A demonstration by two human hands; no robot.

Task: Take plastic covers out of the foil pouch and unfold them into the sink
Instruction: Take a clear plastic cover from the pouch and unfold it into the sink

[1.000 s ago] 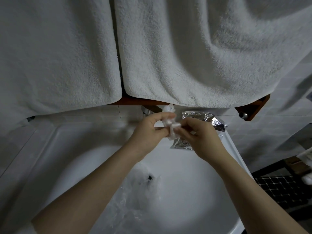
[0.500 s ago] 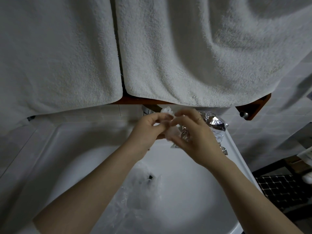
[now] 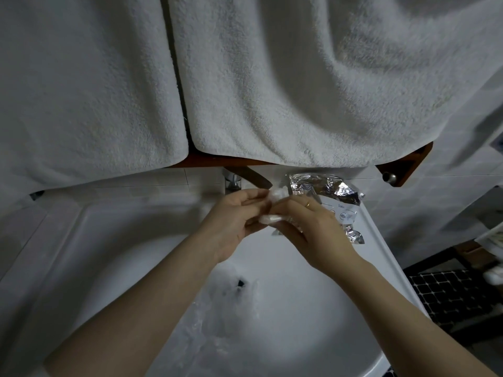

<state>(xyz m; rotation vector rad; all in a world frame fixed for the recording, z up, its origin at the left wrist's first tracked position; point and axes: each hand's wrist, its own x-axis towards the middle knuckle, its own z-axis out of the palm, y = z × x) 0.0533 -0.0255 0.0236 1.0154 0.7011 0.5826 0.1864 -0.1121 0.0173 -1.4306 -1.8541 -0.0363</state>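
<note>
A small folded clear plastic cover (image 3: pixel 273 208) is held over the back of the white sink (image 3: pixel 81 262). My left hand (image 3: pixel 234 227) pinches its left side and my right hand (image 3: pixel 313 229) pinches its right side, fingertips almost meeting. The crumpled silver foil pouch (image 3: pixel 324 189) lies on the sink's back right rim, partly hidden behind my right hand. Thin clear plastic covers (image 3: pixel 217 322) lie spread in the basin around the drain (image 3: pixel 241 282).
Two white towels (image 3: pixel 272 77) hang from a brown wooden rail (image 3: pixel 402 170) just above the sink. A chrome tap (image 3: pixel 232 182) pokes out below them. Dark mosaic floor (image 3: pixel 449 292) shows at the right.
My right hand slid lower and to the right, uncovering more of the foil pouch. Both hands keep working the small folded cover between their fingertips.
</note>
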